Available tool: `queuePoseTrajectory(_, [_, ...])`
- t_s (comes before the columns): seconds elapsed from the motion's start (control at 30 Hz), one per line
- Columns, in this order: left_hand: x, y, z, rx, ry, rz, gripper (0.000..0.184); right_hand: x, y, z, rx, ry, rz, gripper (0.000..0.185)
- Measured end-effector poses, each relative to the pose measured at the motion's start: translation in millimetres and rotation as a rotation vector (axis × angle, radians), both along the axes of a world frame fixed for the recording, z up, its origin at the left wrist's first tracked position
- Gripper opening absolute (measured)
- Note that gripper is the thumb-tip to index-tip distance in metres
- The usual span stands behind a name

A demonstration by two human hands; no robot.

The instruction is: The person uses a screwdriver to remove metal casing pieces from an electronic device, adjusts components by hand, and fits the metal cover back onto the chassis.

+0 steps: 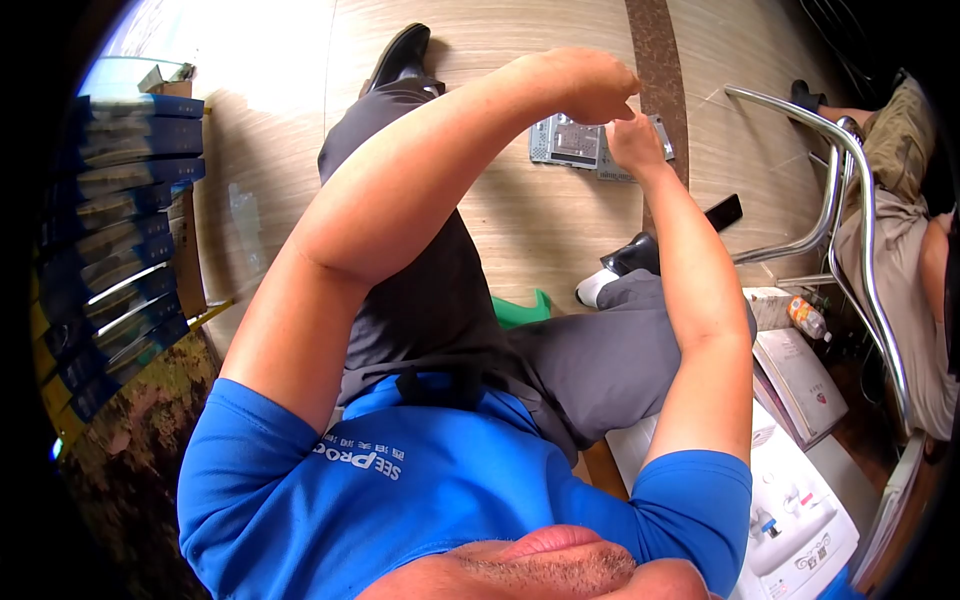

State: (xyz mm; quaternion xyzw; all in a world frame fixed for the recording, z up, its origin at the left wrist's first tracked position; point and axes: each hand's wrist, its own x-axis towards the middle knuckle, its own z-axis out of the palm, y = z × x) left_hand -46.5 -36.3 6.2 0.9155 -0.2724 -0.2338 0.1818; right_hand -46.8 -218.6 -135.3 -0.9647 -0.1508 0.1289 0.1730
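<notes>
A grey metal casing (572, 142) with openings and small perforations lies on the floor near the top centre. My left hand (598, 86) is over its upper part, fingers curled and pointing down. Just below it, my right hand (636, 142) is closed, its fingertips meeting those of my left hand. Whatever lies between the fingertips is too small or hidden to make out. Part of the casing is covered by my hands.
A black phone (724, 212) lies on the floor beside a chrome chair frame (868, 215). Another person's leg (900, 130) shows at right. Stacked blue boxes (140, 135) stand at left. A green plastic piece (522, 310) is between my legs; a white appliance (800, 520) stands lower right.
</notes>
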Motion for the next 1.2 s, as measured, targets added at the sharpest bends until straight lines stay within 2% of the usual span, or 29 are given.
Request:
queuePoseTrajectory(0.2, [0,-1,-6,-0.005,-0.043,-0.012,0.046,0,-4,-6,0.085,-0.106,0.078,0.039])
queuePoseTrajectory(0.3, [0,-3,-5,0.019,-0.038,-0.007,0.048,-1,-2,0,0.005,-0.033,0.06,0.034])
queuePoseTrajectory(0.7, [-1,-2,-3,0.03,-0.016,-0.003,0.047,1,1,0,-0.069,-0.061,0.013,0.026])
queuePoseTrajectory(1.13, [0,-2,-3,0.024,-0.003,0.005,0.047,1,2,-1,-0.034,-0.03,-0.027,0.023])
queuePoseTrajectory(1.2, [0,-2,-4,0.022,-0.009,0.009,0.046,-4,5,7,-0.183,0.005,0.077,0.022])
